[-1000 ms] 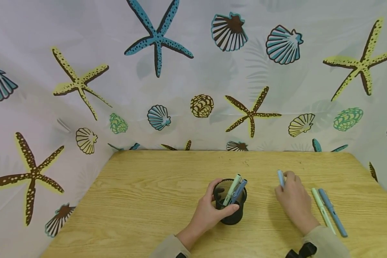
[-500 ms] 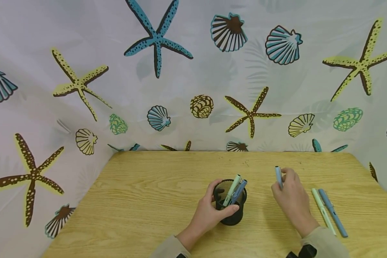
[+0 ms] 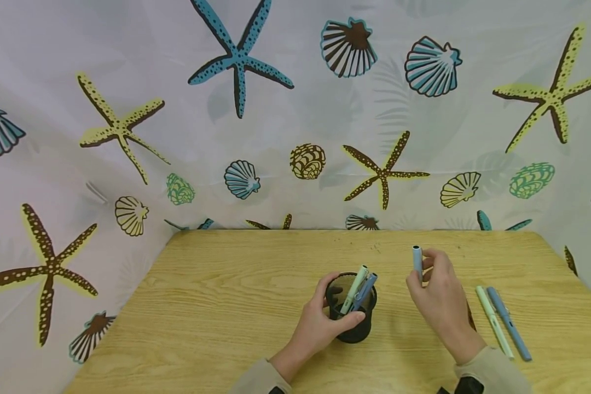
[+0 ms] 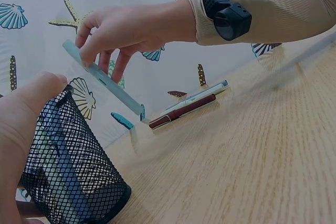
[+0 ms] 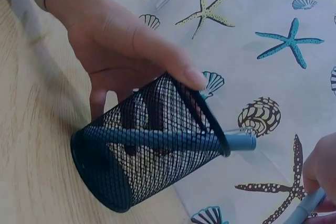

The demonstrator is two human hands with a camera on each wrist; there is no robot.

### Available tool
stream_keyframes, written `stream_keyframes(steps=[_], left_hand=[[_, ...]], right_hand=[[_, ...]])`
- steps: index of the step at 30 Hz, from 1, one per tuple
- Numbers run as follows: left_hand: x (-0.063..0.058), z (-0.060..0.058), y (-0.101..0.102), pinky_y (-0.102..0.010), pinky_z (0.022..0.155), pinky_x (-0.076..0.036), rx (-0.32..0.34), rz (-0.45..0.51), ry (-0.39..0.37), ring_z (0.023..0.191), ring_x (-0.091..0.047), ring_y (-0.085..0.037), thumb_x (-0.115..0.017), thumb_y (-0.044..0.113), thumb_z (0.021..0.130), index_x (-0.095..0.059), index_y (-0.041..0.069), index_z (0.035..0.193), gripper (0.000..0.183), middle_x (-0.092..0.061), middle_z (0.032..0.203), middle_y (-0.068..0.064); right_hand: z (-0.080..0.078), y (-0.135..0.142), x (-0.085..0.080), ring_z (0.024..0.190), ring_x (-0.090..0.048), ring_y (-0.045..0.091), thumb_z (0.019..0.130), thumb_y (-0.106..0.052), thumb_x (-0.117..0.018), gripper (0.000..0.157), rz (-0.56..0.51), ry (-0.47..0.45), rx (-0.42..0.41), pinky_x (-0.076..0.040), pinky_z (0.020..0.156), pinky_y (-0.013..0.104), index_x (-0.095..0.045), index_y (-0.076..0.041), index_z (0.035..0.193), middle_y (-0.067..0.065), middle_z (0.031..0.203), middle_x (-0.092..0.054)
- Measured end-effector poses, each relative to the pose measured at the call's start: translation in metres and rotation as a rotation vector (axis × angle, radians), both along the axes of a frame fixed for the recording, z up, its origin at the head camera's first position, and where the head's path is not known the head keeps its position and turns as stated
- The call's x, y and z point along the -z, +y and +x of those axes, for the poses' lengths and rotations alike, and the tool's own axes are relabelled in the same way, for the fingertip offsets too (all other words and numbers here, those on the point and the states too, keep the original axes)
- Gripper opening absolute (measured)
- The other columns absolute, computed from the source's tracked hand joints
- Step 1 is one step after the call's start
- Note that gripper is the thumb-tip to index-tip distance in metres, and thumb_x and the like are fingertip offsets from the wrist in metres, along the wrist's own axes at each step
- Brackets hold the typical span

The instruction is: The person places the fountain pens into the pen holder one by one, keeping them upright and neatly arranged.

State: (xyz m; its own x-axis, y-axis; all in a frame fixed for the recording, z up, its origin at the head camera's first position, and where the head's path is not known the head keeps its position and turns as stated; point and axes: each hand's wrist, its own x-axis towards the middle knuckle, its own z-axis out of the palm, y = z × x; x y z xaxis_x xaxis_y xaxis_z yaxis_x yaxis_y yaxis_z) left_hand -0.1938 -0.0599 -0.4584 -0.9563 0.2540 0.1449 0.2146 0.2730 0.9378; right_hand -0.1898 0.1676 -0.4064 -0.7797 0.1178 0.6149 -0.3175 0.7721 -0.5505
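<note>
My left hand [image 3: 317, 323] grips a black mesh pen holder [image 3: 353, 331], thumb across the near side. Inside it lean a light green pen [image 3: 354, 290] and a blue pen [image 3: 365, 291]. To the right, my right hand [image 3: 443, 295] pinches a light blue pen [image 3: 417, 262], held nearly upright in the head view. The left wrist view shows this light blue pen [image 4: 107, 82] slanting, raised above the table beside the holder [image 4: 79, 166]. In the right wrist view, the left hand [image 5: 126, 45] is around the mesh holder [image 5: 157, 135].
On the wooden table [image 3: 226, 295], a second light green pen [image 3: 494, 323] and a second blue pen [image 3: 509, 324] lie side by side at the right. A dark red pen [image 4: 184, 110] lies there too, mostly hidden by the right hand in the head view. Patterned cloth [image 3: 276, 126] hangs behind.
The right hand has lifted the light blue pen and shifted left toward the holder, turning the pen more upright. Part of the dark red pen now shows. The left hand and holder stay put.
</note>
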Motion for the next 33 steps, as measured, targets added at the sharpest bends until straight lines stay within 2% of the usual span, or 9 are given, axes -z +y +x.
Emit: stream_keyframes(steps=[7,14,20,25,30,33], left_hand=[[0.000,-0.001,0.000,-0.034,0.067,-0.051,0.006,0.001,0.019,0.107,-0.053,-0.034,-0.074,0.036,0.078,-0.030,0.040,0.138,0.074,-0.049,0.128,-0.010],[0.000,0.000,0.001,-0.034,0.067,-0.051,-0.006,-0.010,0.024,0.108,-0.053,-0.036,-0.074,0.039,0.077,-0.030,0.040,0.138,0.075,-0.049,0.127,-0.010],[0.000,-0.001,0.001,-0.035,0.070,-0.050,-0.009,-0.019,0.031,0.106,-0.054,-0.032,-0.074,0.039,0.078,-0.030,0.039,0.138,0.075,-0.051,0.126,-0.011],[-0.001,0.000,0.001,-0.038,0.075,-0.049,-0.012,-0.034,0.038,0.105,-0.054,-0.029,-0.074,0.042,0.077,-0.029,0.039,0.138,0.076,-0.052,0.125,-0.009],[-0.001,0.000,0.001,-0.039,0.078,-0.048,-0.009,-0.035,0.043,0.106,-0.054,-0.027,-0.074,0.037,0.078,-0.030,0.037,0.139,0.075,-0.051,0.125,-0.008],[0.000,0.000,0.001,-0.042,0.081,-0.047,-0.006,-0.032,0.043,0.107,-0.054,-0.028,-0.074,0.038,0.078,-0.029,0.037,0.139,0.075,-0.051,0.125,-0.008]], right_hand=[[0.002,-0.008,-0.009,0.069,-0.055,0.019,0.084,-0.003,-0.059,0.032,-0.052,0.045,-0.031,-0.049,0.055,0.031,-0.048,0.004,0.113,0.011,0.088,-0.056],[0.003,-0.012,-0.014,0.071,-0.055,0.018,0.083,-0.001,-0.062,0.036,-0.106,0.070,-0.058,-0.050,0.056,0.032,-0.046,0.003,0.114,0.011,0.090,-0.056],[0.004,-0.016,-0.019,0.071,-0.056,0.016,0.082,0.000,-0.063,0.036,-0.150,0.101,-0.093,-0.051,0.056,0.032,-0.046,0.003,0.113,0.010,0.091,-0.056],[0.004,-0.020,-0.019,0.070,-0.058,0.014,0.079,0.003,-0.067,0.040,-0.168,0.189,-0.153,-0.049,0.056,0.021,-0.046,0.003,0.112,0.008,0.087,-0.057],[0.003,-0.026,-0.017,0.069,-0.059,0.016,0.074,0.009,-0.070,0.045,-0.163,0.306,-0.228,-0.051,0.054,0.027,-0.046,0.006,0.112,0.008,0.084,-0.058],[0.003,-0.030,-0.018,0.069,-0.059,0.018,0.072,0.011,-0.071,0.048,-0.186,0.338,-0.251,-0.050,0.055,0.023,-0.045,0.007,0.112,0.010,0.085,-0.059]])
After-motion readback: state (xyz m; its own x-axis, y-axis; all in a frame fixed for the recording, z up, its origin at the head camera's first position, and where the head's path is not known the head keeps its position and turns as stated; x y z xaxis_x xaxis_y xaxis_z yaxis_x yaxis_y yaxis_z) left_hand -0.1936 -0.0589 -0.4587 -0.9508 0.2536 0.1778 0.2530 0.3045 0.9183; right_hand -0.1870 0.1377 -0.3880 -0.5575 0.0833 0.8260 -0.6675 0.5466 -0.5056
